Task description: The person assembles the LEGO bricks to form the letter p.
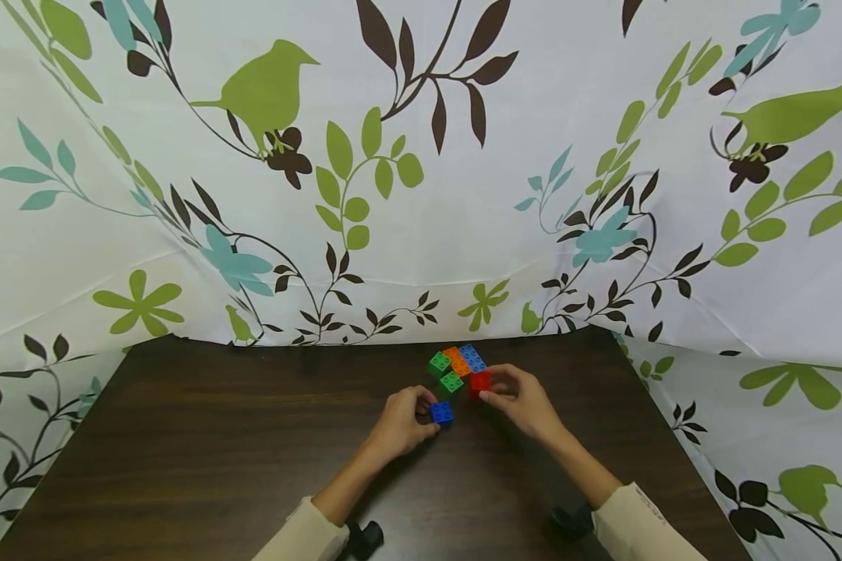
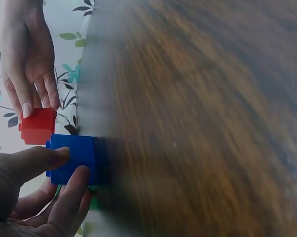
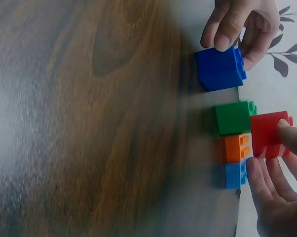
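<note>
My left hand (image 1: 401, 421) pinches a dark blue toy brick (image 1: 442, 414) between thumb and fingers, low over the tabletop. To its right, my right hand (image 1: 526, 400) grips a red toy brick (image 1: 480, 384). In the right wrist view the red brick (image 3: 268, 134) is held higher off the table than the others, its studs facing up. Just beyond both hands, two green bricks (image 1: 452, 382), an orange brick (image 1: 458, 361) and a lighter blue brick (image 1: 473, 358) sit close together. The left wrist view shows the dark blue brick (image 2: 73, 159) near the red one.
The bricks are toward the far edge of a dark wood-grain table (image 1: 203, 436). Behind it hangs a white cloth (image 1: 463, 218) printed with birds and leaves. Black straps with small devices (image 1: 366, 539) are worn at both wrists, by the light sleeves (image 1: 305, 534).
</note>
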### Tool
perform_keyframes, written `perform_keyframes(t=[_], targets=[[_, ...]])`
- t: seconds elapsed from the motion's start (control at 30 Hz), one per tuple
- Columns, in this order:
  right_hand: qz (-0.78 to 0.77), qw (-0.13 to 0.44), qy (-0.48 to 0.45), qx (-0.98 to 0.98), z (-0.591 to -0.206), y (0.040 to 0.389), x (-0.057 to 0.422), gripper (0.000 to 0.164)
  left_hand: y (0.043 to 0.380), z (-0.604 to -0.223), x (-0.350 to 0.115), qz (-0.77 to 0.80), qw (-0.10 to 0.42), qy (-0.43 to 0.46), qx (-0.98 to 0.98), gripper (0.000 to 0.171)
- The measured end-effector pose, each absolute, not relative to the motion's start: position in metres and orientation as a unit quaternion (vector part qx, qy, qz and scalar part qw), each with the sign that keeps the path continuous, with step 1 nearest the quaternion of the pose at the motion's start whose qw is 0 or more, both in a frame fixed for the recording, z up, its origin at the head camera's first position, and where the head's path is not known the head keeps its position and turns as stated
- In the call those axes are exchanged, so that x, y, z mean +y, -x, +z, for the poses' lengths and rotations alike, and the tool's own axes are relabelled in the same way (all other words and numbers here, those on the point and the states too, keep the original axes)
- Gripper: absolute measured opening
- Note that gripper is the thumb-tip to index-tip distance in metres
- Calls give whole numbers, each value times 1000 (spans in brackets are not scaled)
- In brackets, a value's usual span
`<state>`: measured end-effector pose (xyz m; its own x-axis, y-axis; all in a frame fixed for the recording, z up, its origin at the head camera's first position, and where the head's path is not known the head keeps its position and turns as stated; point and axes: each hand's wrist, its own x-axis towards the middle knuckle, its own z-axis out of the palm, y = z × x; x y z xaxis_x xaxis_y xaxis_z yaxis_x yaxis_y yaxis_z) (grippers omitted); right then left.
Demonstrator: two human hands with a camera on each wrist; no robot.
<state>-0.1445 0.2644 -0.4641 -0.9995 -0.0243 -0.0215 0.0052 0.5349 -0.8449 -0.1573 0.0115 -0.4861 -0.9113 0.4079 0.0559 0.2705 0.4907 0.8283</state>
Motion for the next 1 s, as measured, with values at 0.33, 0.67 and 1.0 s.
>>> perform_keyframes(t=[0.33, 0.67, 1.0], targets=[[-496, 24, 42, 867, -457, 141, 249, 40, 159, -487, 0, 462, 87, -201, 860, 33], [-517, 32, 64, 853, -455, 139, 233, 39, 159, -487, -10, 467, 88, -204, 856, 33], [-531, 46, 85, 842, -457, 138, 218, 37, 158, -486, -20, 470, 98, -206, 852, 32]])
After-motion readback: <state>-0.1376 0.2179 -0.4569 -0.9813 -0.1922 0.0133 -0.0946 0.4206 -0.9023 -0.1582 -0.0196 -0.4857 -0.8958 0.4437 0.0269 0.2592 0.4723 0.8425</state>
